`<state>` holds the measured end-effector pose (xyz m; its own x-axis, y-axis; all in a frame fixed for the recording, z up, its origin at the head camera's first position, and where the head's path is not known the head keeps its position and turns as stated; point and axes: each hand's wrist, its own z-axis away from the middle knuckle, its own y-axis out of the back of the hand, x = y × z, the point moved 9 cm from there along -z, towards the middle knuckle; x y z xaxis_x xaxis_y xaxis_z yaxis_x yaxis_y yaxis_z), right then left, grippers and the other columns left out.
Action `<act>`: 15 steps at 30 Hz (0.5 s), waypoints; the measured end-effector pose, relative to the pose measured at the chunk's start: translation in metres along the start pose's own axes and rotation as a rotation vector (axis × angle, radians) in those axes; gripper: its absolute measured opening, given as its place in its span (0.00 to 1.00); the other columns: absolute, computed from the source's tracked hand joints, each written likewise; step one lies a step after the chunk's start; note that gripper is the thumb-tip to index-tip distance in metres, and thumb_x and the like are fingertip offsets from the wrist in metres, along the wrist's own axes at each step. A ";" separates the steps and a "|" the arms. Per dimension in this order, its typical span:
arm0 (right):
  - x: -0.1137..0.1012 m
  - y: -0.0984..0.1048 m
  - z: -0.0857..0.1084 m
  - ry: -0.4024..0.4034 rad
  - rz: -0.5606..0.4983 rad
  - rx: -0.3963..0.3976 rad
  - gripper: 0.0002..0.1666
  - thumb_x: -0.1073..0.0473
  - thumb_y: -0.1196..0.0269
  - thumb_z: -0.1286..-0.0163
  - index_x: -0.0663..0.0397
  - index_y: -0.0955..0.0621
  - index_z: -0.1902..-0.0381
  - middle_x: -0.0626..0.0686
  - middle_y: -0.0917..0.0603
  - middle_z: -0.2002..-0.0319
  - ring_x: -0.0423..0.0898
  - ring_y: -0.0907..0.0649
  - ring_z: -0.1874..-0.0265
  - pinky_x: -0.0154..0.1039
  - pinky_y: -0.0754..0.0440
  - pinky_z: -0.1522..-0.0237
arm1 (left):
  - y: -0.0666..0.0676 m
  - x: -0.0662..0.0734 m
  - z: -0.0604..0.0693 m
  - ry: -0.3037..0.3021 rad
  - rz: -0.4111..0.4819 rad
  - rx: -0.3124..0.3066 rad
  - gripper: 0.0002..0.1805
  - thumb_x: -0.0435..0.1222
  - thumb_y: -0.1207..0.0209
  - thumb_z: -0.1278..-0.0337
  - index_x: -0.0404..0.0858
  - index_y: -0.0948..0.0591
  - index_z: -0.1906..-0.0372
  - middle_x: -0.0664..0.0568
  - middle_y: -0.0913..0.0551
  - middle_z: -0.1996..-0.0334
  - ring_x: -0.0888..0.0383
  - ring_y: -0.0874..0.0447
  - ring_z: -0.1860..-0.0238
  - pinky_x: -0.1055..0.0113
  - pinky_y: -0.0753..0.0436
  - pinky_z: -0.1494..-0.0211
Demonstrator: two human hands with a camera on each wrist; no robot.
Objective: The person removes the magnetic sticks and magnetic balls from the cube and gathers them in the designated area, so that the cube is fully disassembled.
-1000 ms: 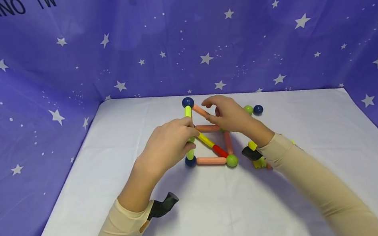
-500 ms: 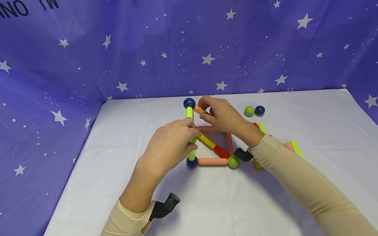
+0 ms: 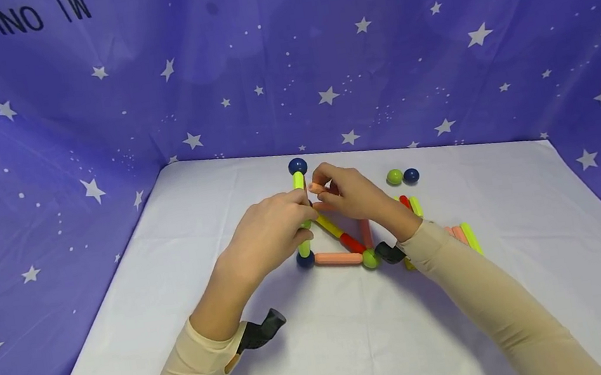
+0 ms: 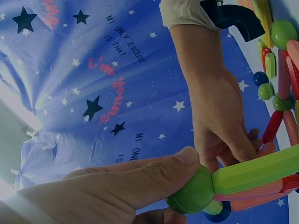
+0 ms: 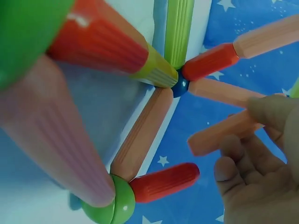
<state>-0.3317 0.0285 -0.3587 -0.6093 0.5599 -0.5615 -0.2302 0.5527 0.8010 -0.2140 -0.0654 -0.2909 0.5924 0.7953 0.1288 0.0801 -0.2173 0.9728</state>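
My left hand [image 3: 269, 230] grips a green ball [image 4: 192, 190] on the near-left side of a frame of magnetic rods and balls, its thumb over the ball. A yellow-green rod [image 4: 252, 170] runs from that ball. My right hand [image 3: 352, 193] pinches a short orange rod [image 5: 224, 133]. One end of it points free in the right wrist view, apart from the red rod [image 5: 166, 182] that juts from a green ball [image 5: 122, 200]. A dark blue ball [image 3: 297, 166] tops the frame at the upper left. Part of the frame is hidden behind both hands.
A loose green ball [image 3: 394, 177] and dark blue ball [image 3: 411, 176] lie at the back right. Several spare rods [image 3: 460, 235] lie to the right, partly under my right forearm. A purple star-printed cloth [image 3: 323, 62] stands behind the white tabletop [image 3: 323, 351].
My right hand has shifted left and then lower, and the orange rod has come away from the upper dark blue ball. My left hand has kept its grip in the same place.
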 end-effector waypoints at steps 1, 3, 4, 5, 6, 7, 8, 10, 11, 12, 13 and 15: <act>0.003 0.001 0.002 -0.018 -0.036 0.005 0.10 0.53 0.40 0.28 0.44 0.28 0.52 0.46 0.19 0.58 0.45 0.23 0.73 0.39 0.23 0.71 | -0.001 0.000 0.000 0.000 0.003 -0.002 0.13 0.37 0.28 0.50 0.47 0.12 0.57 0.59 0.23 0.63 0.62 0.25 0.65 0.68 0.23 0.67; 0.009 0.006 0.006 -0.053 -0.104 0.029 0.12 0.49 0.41 0.27 0.43 0.28 0.51 0.46 0.19 0.60 0.47 0.22 0.72 0.41 0.24 0.72 | -0.002 0.001 0.000 0.001 0.006 -0.007 0.13 0.37 0.28 0.50 0.47 0.12 0.56 0.59 0.22 0.63 0.62 0.25 0.64 0.68 0.23 0.66; 0.012 0.009 0.008 -0.069 -0.134 0.045 0.13 0.48 0.41 0.27 0.44 0.28 0.50 0.46 0.19 0.60 0.47 0.22 0.71 0.42 0.25 0.72 | -0.002 0.001 0.000 0.001 0.006 -0.010 0.13 0.37 0.28 0.50 0.47 0.12 0.56 0.59 0.22 0.62 0.62 0.25 0.64 0.69 0.23 0.66; 0.016 0.013 0.010 -0.087 -0.162 0.061 0.14 0.47 0.41 0.28 0.44 0.27 0.50 0.46 0.19 0.60 0.48 0.22 0.70 0.42 0.25 0.72 | -0.002 0.001 0.000 0.003 0.006 -0.013 0.13 0.37 0.28 0.50 0.47 0.12 0.56 0.58 0.22 0.62 0.62 0.25 0.64 0.68 0.23 0.66; 0.019 0.017 0.012 -0.104 -0.184 0.073 0.15 0.46 0.41 0.28 0.44 0.27 0.49 0.46 0.19 0.60 0.47 0.22 0.69 0.43 0.24 0.71 | -0.002 0.001 0.000 0.006 0.006 -0.015 0.13 0.37 0.28 0.50 0.47 0.12 0.56 0.58 0.22 0.62 0.62 0.24 0.64 0.69 0.22 0.65; 0.022 0.022 0.013 -0.124 -0.202 0.082 0.16 0.46 0.40 0.28 0.45 0.27 0.48 0.47 0.19 0.60 0.47 0.21 0.67 0.44 0.24 0.70 | -0.002 0.001 0.000 0.008 0.005 -0.017 0.13 0.37 0.28 0.50 0.47 0.12 0.56 0.58 0.22 0.62 0.62 0.24 0.64 0.68 0.22 0.65; 0.025 0.026 0.015 -0.143 -0.209 0.092 0.17 0.47 0.40 0.29 0.45 0.27 0.48 0.47 0.18 0.59 0.48 0.21 0.66 0.44 0.24 0.69 | -0.002 0.001 0.000 0.010 0.005 -0.018 0.13 0.37 0.28 0.50 0.47 0.12 0.56 0.58 0.22 0.62 0.62 0.24 0.63 0.68 0.22 0.65; 0.033 0.036 0.021 -0.188 -0.214 0.109 0.18 0.49 0.38 0.30 0.46 0.26 0.47 0.48 0.18 0.59 0.47 0.21 0.64 0.45 0.23 0.66 | -0.002 0.001 0.000 0.010 0.008 -0.018 0.14 0.37 0.28 0.50 0.47 0.12 0.56 0.58 0.23 0.62 0.62 0.24 0.63 0.68 0.22 0.64; 0.037 0.041 0.024 -0.215 -0.212 0.115 0.18 0.48 0.37 0.31 0.47 0.26 0.47 0.48 0.19 0.59 0.47 0.21 0.63 0.46 0.23 0.65 | -0.002 0.001 0.000 0.010 0.008 -0.017 0.14 0.37 0.28 0.50 0.47 0.12 0.56 0.58 0.23 0.62 0.62 0.25 0.63 0.68 0.22 0.64; 0.041 0.046 0.028 -0.240 -0.204 0.120 0.19 0.48 0.37 0.31 0.47 0.26 0.47 0.49 0.19 0.59 0.47 0.20 0.62 0.46 0.23 0.64 | -0.001 0.001 0.000 0.010 0.009 -0.015 0.14 0.37 0.28 0.50 0.46 0.12 0.56 0.58 0.23 0.62 0.62 0.25 0.63 0.68 0.22 0.64; 0.045 0.052 0.032 -0.263 -0.192 0.125 0.20 0.47 0.36 0.31 0.48 0.25 0.47 0.49 0.18 0.59 0.47 0.20 0.62 0.46 0.23 0.63 | -0.001 0.000 0.000 0.011 0.009 -0.013 0.14 0.37 0.28 0.50 0.46 0.12 0.56 0.58 0.23 0.62 0.62 0.25 0.63 0.68 0.22 0.64; 0.055 0.062 0.042 -0.306 -0.166 0.130 0.22 0.45 0.36 0.32 0.48 0.25 0.47 0.49 0.18 0.59 0.47 0.20 0.62 0.46 0.22 0.62 | -0.001 0.000 0.000 0.013 0.011 -0.010 0.14 0.37 0.27 0.50 0.46 0.12 0.56 0.58 0.23 0.62 0.62 0.25 0.64 0.68 0.22 0.64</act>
<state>-0.3474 0.1197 -0.3485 -0.3119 0.6038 -0.7336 -0.1963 0.7145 0.6715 -0.2137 -0.0653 -0.2914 0.5828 0.8002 0.1417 0.0655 -0.2201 0.9733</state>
